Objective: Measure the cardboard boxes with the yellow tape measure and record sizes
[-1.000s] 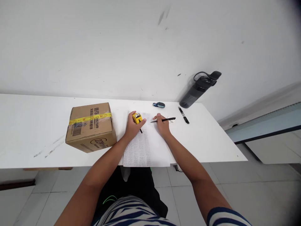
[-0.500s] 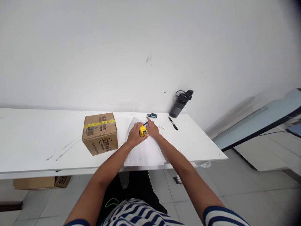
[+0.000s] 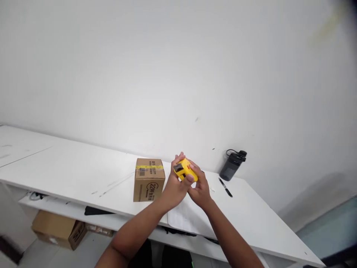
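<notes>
A long white table [image 3: 83, 163] lines a pale, marked wall [image 3: 117, 74] above grey floor [image 3: 89, 254].

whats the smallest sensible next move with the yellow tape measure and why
Probably carry the yellow tape measure toward the cardboard box: the left hand and right hand both hold it, and the box stands close by, to their left.

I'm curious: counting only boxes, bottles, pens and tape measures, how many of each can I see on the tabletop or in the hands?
Cardboard box: 1
Dark bottle: 1
Pen: 1
Yellow tape measure, between the left hand and right hand: 1
Total: 4
</notes>
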A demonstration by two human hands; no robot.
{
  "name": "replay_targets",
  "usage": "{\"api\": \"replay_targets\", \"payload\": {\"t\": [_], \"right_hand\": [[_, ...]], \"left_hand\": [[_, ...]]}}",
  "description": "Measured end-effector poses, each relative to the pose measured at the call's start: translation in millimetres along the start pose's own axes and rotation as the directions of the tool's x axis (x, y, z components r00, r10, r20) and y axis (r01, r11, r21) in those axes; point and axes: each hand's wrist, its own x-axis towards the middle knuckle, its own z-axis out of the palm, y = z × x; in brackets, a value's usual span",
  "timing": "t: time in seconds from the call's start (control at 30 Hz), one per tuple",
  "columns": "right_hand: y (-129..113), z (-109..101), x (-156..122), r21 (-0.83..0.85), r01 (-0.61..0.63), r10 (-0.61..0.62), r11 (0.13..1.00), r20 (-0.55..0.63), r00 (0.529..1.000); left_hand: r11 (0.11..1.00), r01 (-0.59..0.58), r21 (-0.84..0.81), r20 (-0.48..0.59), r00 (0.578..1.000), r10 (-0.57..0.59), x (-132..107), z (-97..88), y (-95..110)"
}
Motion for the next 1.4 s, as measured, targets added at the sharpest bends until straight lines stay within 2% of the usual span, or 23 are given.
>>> {"api": "replay_targets", "payload": {"t": [0.07, 0.13, 0.2, 0.3, 0.4, 0.47, 0.53, 0.57, 0.73, 0.83, 0.9, 1.0, 1.07, 1.13, 1.23, 1.33, 1.4], "right_hand": [[1, 16, 14, -0.01, 0.097, -0.097, 0.995, 0.006, 0.995], [4, 27, 23, -0.045, 0.117, -0.114, 0.992, 0.061, 0.992], [7, 36, 26, -0.105, 0.136, -0.125, 0.985, 0.109, 0.986], [12, 45, 29, -0.207, 0.229, -0.201, 0.951, 0.145, 0.969], [17, 53, 35, -0.311, 0.267, -0.197, 0.912, 0.237, 0.951], [19, 56, 40, -0.365, 0.246, -0.11, 0.898, 0.354, 0.929], [21, 56, 45, -0.408, 0.208, -0.001, 0.889, 0.453, 0.892], [24, 54, 46, -0.437, 0.182, 0.054, 0.881, 0.475, 0.878], [48, 27, 54, -0.629, -0.027, 0.333, 0.777, 0.375, 0.865], [65, 9, 57, -0.656, -0.092, 0.45, 0.749, 0.403, 0.797], [72, 4, 59, -0.647, -0.099, 0.491, 0.756, 0.46, 0.74], [73, 7, 59, -0.635, -0.077, 0.508, 0.769, 0.532, 0.678], [71, 13, 60, -0.628, -0.049, 0.495, 0.777, 0.56, 0.664], [69, 20, 61, -0.626, -0.012, 0.473, 0.78, 0.577, 0.666], [70, 24, 60, -0.628, 0.03, 0.453, 0.777, 0.593, 0.666], [74, 22, 57, -0.63, 0.035, 0.46, 0.776, 0.604, 0.651], [77, 20, 56, -0.63, 0.057, 0.442, 0.775, 0.603, 0.664]], "left_hand": [[0.996, 0.093, -0.003, -0.095, 0.991, -0.093, -1, -16.9, 16], [0.983, 0.18, -0.04, -0.208, 0.961, -0.185, -3, -35.4, 23], [0.97, 0.233, -0.065, -0.285, 0.928, -0.241, -5, -52.8, 23], [0.959, 0.279, -0.044, -0.36, 0.891, -0.276, -4, -76.4, 20], [0.901, 0.433, 0.009, -0.302, 0.86, -0.41, 7, -99.1, 22], [0.81, 0.582, 0.071, -0.224, 0.8, -0.556, 20, -114.4, 27], [0.725, 0.678, 0.118, -0.215, 0.73, -0.648, 34, -130.0, 32], [0.705, 0.697, 0.128, -0.228, 0.713, -0.663, 42, -138.1, 35], [0.711, 0.662, 0.236, -0.352, 0.741, -0.572, 68, -182.7, 38], [0.633, 0.68, 0.369, -0.395, 0.732, -0.555, 73, -205.5, 30], [0.562, 0.69, 0.456, -0.38, 0.722, -0.579, 73, -213.8, 22], [0.483, 0.676, 0.556, -0.329, 0.713, -0.619, 70, -215.4, 10], [0.48, 0.67, 0.566, -0.329, 0.717, -0.614, 67, -212.4, 1], [0.541, 0.669, 0.51, -0.316, 0.73, -0.606, 64, -209.3, -8], [0.653, 0.663, 0.367, -0.209, 0.742, -0.637, 57, -207.3, -22], [0.671, 0.664, 0.329, -0.161, 0.74, -0.653, 50, -209.0, -30], [0.672, 0.645, 0.364, -0.164, 0.755, -0.635, 48, -211.2, -31]]}}
